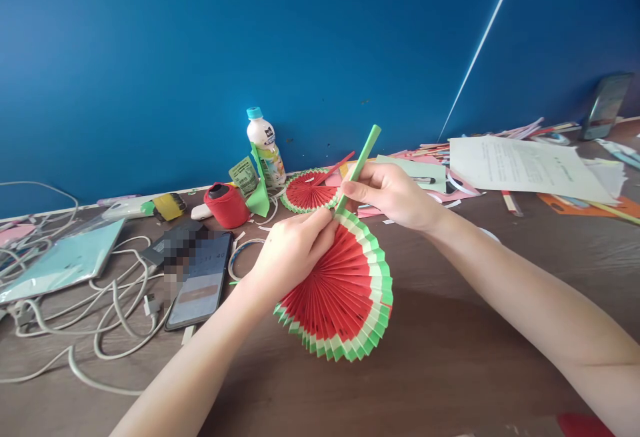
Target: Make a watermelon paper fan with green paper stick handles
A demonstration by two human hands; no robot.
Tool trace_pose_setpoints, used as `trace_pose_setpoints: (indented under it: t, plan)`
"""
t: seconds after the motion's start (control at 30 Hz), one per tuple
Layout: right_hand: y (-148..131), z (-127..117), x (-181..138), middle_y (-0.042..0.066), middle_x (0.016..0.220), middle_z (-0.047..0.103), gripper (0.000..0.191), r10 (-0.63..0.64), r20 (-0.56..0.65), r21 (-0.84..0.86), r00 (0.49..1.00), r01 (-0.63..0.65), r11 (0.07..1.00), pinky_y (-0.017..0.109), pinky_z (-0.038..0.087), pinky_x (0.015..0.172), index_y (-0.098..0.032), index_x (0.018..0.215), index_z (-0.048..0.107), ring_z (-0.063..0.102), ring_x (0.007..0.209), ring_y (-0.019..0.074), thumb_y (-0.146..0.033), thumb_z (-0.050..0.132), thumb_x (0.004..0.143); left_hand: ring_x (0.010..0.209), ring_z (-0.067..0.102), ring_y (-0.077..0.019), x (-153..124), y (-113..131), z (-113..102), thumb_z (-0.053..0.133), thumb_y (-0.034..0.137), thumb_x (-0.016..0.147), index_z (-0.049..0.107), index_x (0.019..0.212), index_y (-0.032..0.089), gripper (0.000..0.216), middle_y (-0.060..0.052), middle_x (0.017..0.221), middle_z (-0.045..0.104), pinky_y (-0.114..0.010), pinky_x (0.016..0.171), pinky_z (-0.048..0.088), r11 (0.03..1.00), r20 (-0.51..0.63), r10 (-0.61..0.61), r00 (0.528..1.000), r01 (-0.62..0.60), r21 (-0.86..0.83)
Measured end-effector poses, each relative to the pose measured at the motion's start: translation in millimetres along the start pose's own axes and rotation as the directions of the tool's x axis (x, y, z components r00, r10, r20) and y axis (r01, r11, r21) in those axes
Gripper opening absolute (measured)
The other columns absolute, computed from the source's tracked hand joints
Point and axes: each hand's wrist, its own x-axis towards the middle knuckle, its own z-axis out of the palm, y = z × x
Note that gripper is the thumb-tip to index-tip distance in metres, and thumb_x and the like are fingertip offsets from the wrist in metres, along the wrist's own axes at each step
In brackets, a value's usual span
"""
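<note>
A pleated paper fan [345, 290], red inside with a white and green rim like a watermelon slice, is held above the brown table [450, 357]. My left hand [293, 247] pinches the fan at its hub, fingers closed on the folds. My right hand [387, 193] grips a green stick [361, 160] that runs up and to the right from the fan's hub. A second watermelon fan [306, 191] with a red stick lies on the table behind my hands.
A white drink bottle [266, 147], a red tape roll [227, 205], a phone [200, 280], a light blue tablet [65, 263] and tangled white cables [100, 317] fill the left. Printed sheets [525, 167] and coloured paper scraps [430, 177] lie back right. A blue wall stands behind.
</note>
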Motion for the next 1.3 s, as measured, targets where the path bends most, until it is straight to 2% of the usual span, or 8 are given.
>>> trace_pose_setpoints:
  t: [0.27, 0.43, 0.6, 0.67, 0.8, 0.93, 1.07, 1.3]
  plan:
    - [9.5, -23.2, 11.1, -0.002, 0.064, 0.048, 0.014, -0.042, -0.160, 0.141, 0.986, 0.065, 0.988, 0.023, 0.039, 0.055, -0.017, 0.070, 0.053, 0.048, 0.057, 0.0084, -0.024, 0.051, 0.082, 0.074, 0.057, -0.0163, 7.3, -19.9, -31.2, 0.032, 0.037, 0.086, 0.055, 0.094, 0.023, 0.028, 0.001, 0.083, 0.065, -0.026, 0.066, 0.039, 0.963, 0.262, -0.227, 0.938, 0.256, -0.084]
    - [11.6, -36.6, 14.5, 0.000, 0.068, 0.051, 0.014, -0.087, -0.227, 0.091, 0.970, 0.110, 0.990, 0.025, 0.043, 0.059, -0.018, 0.068, 0.053, 0.050, 0.061, 0.0098, -0.016, 0.044, 0.079, 0.078, 0.060, -0.0184, 5.4, -38.7, -40.5, 0.044, 0.054, 0.076, 0.059, 0.098, 0.028, 0.037, 0.001, 0.095, 0.067, -0.026, 0.065, 0.041, 0.927, 0.509, -0.320, 0.799, 0.374, -0.004]
    - [11.8, -44.0, 16.1, 0.001, 0.069, 0.053, 0.014, -0.142, -0.229, 0.009, 0.963, 0.148, 0.989, 0.026, 0.044, 0.060, -0.018, 0.070, 0.054, 0.051, 0.063, 0.0109, -0.016, 0.043, 0.079, 0.081, 0.060, -0.0204, 4.7, -48.3, -28.0, 0.050, 0.062, 0.068, 0.059, 0.092, 0.025, 0.046, -0.002, 0.093, 0.067, -0.027, 0.066, 0.041, 0.916, 0.719, -0.295, 0.629, 0.401, 0.024]
    - [10.2, -44.3, 15.6, 0.001, 0.071, 0.053, 0.013, -0.170, -0.231, -0.034, 0.958, 0.166, 0.985, 0.027, 0.044, 0.060, -0.018, 0.071, 0.054, 0.052, 0.066, 0.0117, -0.017, 0.043, 0.080, 0.079, 0.060, -0.0201, 4.5, -52.2, -21.2, 0.050, 0.063, 0.067, 0.059, 0.089, 0.023, 0.047, -0.003, 0.091, 0.067, -0.027, 0.067, 0.041, 0.918, 0.747, -0.282, 0.602, 0.395, 0.028]
    - [2.7, -40.6, 11.2, 0.002, 0.077, 0.055, 0.013, -0.253, -0.232, -0.185, 0.939, 0.213, 0.959, 0.031, 0.044, 0.066, -0.019, 0.076, 0.055, 0.053, 0.073, 0.0141, -0.020, 0.044, 0.082, 0.073, 0.058, -0.0184, 5.4, -57.3, -14.4, 0.046, 0.057, 0.071, 0.060, 0.078, 0.022, 0.039, -0.002, 0.079, 0.065, -0.026, 0.064, 0.039, 0.924, 0.718, -0.283, 0.637, 0.382, 0.025]
    - [-3.2, -35.5, 6.7, 0.004, 0.088, 0.056, 0.016, -0.358, -0.197, -0.478, 0.913, 0.229, 0.848, 0.038, 0.042, 0.077, -0.019, 0.082, 0.060, 0.052, 0.085, 0.0189, -0.024, 0.045, 0.083, 0.053, 0.057, -0.0139, 8.6, -53.9, -15.5, 0.044, 0.050, 0.075, 0.050, 0.064, 0.020, 0.032, 0.001, 0.062, 0.062, -0.025, 0.056, 0.040, 0.850, 0.639, -0.350, 0.685, 0.519, -0.091]
    - [0.3, -29.6, 5.8, 0.004, 0.086, 0.055, 0.019, -0.414, -0.053, -0.657, 0.909, 0.280, 0.700, 0.038, 0.040, 0.078, -0.021, 0.086, 0.065, 0.049, 0.086, 0.0197, -0.026, 0.047, 0.085, 0.042, 0.054, -0.0125, 9.9, -49.1, -12.0, 0.048, 0.043, 0.074, 0.045, 0.061, 0.020, 0.027, 0.002, 0.054, 0.060, -0.025, 0.050, 0.040, 0.765, 0.453, -0.461, 0.763, 0.600, -0.234]
    - [14.3, -1.4, 1.4, 0.005, 0.083, 0.059, 0.031, -0.367, 0.282, -0.670, 0.887, 0.455, 0.587, 0.029, 0.044, 0.065, -0.019, 0.108, 0.061, 0.051, 0.069, 0.0140, -0.011, 0.041, 0.086, 0.048, 0.056, -0.0132, 9.6, -42.2, -0.1, 0.042, 0.032, 0.077, 0.055, 0.071, 0.018, 0.019, 0.000, 0.061, 0.063, -0.024, 0.050, 0.041, 0.692, 0.301, -0.550, 0.779, 0.627, -0.358]
